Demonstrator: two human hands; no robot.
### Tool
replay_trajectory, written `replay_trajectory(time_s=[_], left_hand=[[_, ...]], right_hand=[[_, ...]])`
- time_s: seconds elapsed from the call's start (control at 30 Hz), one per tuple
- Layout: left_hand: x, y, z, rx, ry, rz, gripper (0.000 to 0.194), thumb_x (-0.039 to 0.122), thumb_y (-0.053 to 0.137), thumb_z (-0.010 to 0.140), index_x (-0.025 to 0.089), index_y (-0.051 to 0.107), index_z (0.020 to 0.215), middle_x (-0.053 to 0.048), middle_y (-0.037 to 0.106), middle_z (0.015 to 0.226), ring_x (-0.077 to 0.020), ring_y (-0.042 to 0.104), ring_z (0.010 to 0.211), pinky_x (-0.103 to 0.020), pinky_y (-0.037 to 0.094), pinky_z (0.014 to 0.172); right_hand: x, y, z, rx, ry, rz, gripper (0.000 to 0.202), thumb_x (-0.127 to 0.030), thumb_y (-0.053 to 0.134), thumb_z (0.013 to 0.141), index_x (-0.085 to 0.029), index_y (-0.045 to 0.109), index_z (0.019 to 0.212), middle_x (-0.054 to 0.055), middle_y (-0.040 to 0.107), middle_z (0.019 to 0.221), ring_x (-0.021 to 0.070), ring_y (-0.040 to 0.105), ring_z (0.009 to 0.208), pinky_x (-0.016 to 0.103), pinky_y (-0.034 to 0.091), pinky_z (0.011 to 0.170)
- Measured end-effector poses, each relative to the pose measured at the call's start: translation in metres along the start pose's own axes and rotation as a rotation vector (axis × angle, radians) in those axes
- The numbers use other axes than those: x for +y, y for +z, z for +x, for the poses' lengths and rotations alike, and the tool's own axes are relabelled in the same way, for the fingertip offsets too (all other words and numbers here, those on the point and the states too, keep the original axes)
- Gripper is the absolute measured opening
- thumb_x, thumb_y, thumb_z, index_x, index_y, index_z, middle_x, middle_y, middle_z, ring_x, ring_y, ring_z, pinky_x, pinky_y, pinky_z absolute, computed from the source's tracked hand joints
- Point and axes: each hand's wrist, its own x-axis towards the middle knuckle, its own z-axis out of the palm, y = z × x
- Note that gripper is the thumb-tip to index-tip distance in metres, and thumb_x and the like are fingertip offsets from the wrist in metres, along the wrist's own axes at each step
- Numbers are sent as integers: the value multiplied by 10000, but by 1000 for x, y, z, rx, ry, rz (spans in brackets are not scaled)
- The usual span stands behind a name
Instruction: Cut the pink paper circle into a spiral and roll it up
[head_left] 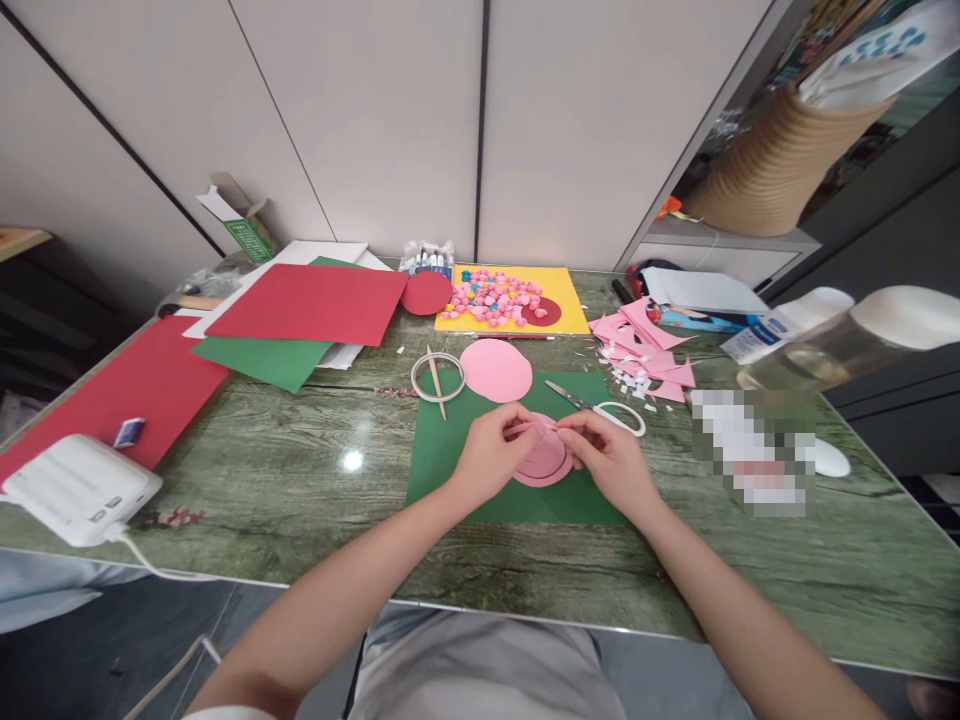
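Both hands meet over a green sheet (pixel 450 460) at the table's middle. My left hand (pixel 499 450) pinches the left part of a thin pink paper piece, and my right hand (pixel 604 455) pinches its right part. Just beneath them lies a pink paper disc (pixel 541 478) with a curved line on it. Another pink circle (pixel 496 370) rests flat behind my left hand. White-handled scissors (pixel 626 418) lie open behind my right hand. A clear ring (pixel 414 378) and a pointed wooden stick (pixel 435 378) overlap at the green sheet's back left corner.
Pink rolled pieces (pixel 491 298) cover a yellow sheet (pixel 568 290) at the back, beside a red circle (pixel 427 293). Pink scraps (pixel 645 345) lie back right, near a clear bottle (pixel 810 365). Red sheets (pixel 307 300) and a white charger (pixel 86 488) occupy the left.
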Motion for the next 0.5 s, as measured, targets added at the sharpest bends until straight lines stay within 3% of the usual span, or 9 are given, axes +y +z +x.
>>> replay_trajectory(time_s=[0.5], left_hand=[[3, 0, -1, 13, -8, -6, 133, 278, 561, 752, 154, 559, 705, 6, 574, 697, -116, 504, 680, -216, 389, 637]], right_hand=[[2, -1, 0, 18, 13, -9, 221, -394, 568, 806, -184, 634, 789, 4, 585, 630, 112, 465, 491, 226, 406, 452]])
